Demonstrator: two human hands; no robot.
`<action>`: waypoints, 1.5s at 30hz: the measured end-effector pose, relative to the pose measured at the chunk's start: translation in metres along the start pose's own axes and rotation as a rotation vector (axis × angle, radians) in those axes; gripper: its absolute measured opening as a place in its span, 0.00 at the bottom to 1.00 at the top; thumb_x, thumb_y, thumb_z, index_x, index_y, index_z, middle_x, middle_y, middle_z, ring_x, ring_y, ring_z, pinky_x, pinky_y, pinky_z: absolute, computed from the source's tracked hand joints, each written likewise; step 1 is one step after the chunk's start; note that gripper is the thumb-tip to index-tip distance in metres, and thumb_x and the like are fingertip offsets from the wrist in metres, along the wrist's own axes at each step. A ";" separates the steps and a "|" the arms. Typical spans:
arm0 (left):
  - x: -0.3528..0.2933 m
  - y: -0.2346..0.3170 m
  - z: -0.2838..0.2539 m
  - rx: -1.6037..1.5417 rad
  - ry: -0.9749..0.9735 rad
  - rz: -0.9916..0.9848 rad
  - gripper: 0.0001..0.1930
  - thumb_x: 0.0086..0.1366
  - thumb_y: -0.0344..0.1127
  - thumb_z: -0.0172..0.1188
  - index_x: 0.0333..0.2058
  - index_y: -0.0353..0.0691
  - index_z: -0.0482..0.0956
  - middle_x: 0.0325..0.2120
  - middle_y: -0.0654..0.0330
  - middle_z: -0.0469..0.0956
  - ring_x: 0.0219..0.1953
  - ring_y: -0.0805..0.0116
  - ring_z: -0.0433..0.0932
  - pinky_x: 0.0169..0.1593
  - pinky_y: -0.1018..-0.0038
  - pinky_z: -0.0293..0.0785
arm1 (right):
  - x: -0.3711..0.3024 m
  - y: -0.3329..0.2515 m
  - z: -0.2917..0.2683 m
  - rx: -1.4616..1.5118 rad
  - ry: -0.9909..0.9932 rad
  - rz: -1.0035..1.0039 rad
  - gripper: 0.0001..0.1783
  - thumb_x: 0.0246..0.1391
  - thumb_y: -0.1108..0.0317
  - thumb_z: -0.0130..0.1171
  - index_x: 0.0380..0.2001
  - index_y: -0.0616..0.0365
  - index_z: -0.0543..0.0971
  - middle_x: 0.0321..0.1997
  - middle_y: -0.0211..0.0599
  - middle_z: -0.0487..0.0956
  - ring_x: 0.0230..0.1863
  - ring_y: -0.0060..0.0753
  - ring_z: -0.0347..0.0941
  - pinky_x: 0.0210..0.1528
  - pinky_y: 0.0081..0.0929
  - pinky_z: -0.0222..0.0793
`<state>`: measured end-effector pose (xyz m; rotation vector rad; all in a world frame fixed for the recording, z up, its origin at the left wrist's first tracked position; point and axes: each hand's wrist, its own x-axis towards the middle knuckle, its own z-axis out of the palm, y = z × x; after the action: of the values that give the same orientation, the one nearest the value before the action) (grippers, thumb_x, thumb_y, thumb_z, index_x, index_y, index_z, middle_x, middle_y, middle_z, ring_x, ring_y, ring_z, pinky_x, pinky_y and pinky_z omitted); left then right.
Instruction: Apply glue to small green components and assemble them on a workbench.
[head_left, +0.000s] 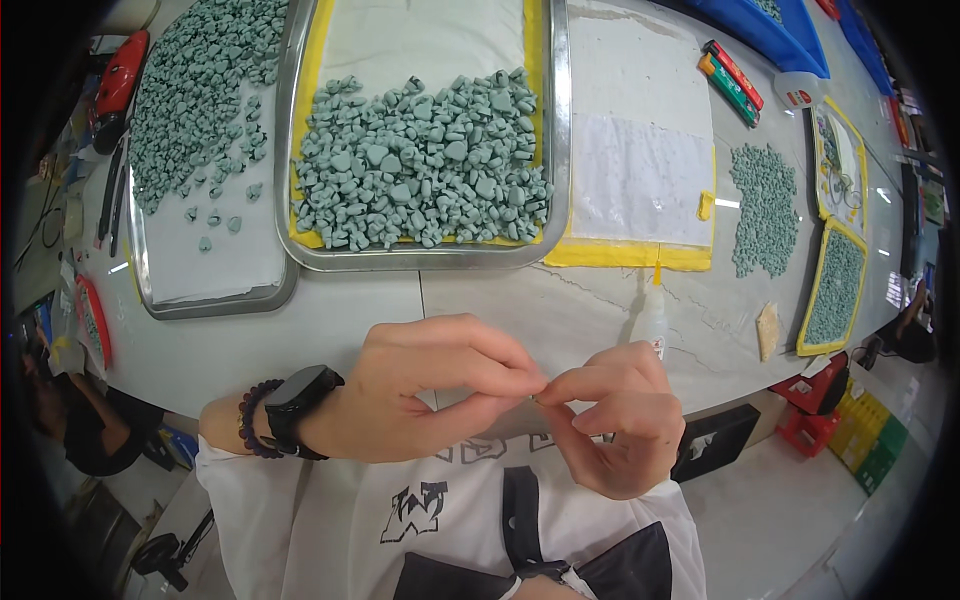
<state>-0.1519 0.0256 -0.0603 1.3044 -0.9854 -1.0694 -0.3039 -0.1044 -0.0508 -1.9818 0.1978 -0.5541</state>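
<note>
My left hand (pixel 430 385), with a black watch (pixel 300 398) and a dark bead bracelet (pixel 250 415) at its wrist, is closed in a pinch. Its fingertips meet those of my right hand (pixel 625 415), which pinches too, in front of my chest at the table's near edge. A tiny thing shows between the fingertips, too small to name. Just beyond my right hand stands a small clear bottle (pixel 651 318) with a yellow nozzle. Past both hands lies a metal tray (pixel 420 258) with a yellow-edged white liner, heaped with grey-green stones (pixel 420 165).
More stones (pixel 205 110) cover a second tray (pixel 215 285) at left. At right are a yellow-edged white mat (pixel 640 175), a patch of smaller stones (pixel 765 210), red and green packets (pixel 732 85), a filled yellow-rimmed tray (pixel 835 290) and blue bins (pixel 770 40).
</note>
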 end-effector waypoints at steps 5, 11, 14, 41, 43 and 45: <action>0.001 -0.001 -0.002 -0.114 -0.065 -0.006 0.13 0.50 0.14 0.59 0.34 0.34 0.80 0.35 0.53 0.77 0.35 0.68 0.78 0.37 0.77 0.75 | 0.000 0.003 -0.006 0.119 -0.016 0.033 0.23 0.30 0.88 0.64 0.31 0.56 0.68 0.28 0.42 0.78 0.27 0.30 0.68 0.30 0.24 0.60; -0.001 -0.001 -0.001 -0.296 -0.057 0.002 0.12 0.51 0.15 0.59 0.34 0.33 0.80 0.35 0.52 0.77 0.36 0.68 0.78 0.38 0.77 0.74 | 0.001 0.007 -0.006 0.207 0.004 0.051 0.18 0.31 0.84 0.65 0.30 0.62 0.75 0.28 0.43 0.78 0.28 0.33 0.71 0.31 0.24 0.62; -0.001 -0.002 -0.001 -0.221 -0.048 0.028 0.12 0.50 0.15 0.60 0.34 0.33 0.80 0.35 0.52 0.77 0.34 0.68 0.79 0.36 0.78 0.75 | 0.002 0.009 -0.006 0.166 0.007 0.010 0.15 0.31 0.82 0.66 0.29 0.64 0.78 0.29 0.43 0.78 0.28 0.35 0.73 0.31 0.24 0.64; 0.026 -0.032 -0.009 0.876 0.144 0.760 0.15 0.40 0.25 0.58 0.31 0.29 0.75 0.33 0.53 0.74 0.30 0.64 0.76 0.29 0.76 0.74 | -0.004 -0.009 0.056 0.080 -0.702 -0.012 0.34 0.46 0.69 0.61 0.57 0.67 0.64 0.38 0.47 0.76 0.34 0.44 0.74 0.37 0.34 0.70; 0.023 -0.034 0.000 0.908 0.128 0.817 0.15 0.40 0.29 0.57 0.31 0.28 0.74 0.34 0.52 0.73 0.31 0.63 0.75 0.29 0.75 0.73 | -0.007 -0.006 0.066 0.093 -0.635 -0.061 0.32 0.46 0.71 0.59 0.56 0.66 0.65 0.38 0.47 0.76 0.35 0.43 0.74 0.38 0.35 0.70; 0.020 -0.035 0.007 0.912 0.118 0.858 0.16 0.38 0.30 0.56 0.29 0.28 0.74 0.33 0.51 0.73 0.31 0.63 0.75 0.28 0.75 0.73 | -0.009 -0.003 0.073 0.113 -0.516 -0.156 0.29 0.46 0.73 0.57 0.55 0.65 0.68 0.38 0.47 0.76 0.35 0.42 0.74 0.39 0.36 0.69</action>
<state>-0.1555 0.0049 -0.0962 1.3619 -1.8097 0.1671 -0.2782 -0.0413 -0.0777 -1.9691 -0.3030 -0.1329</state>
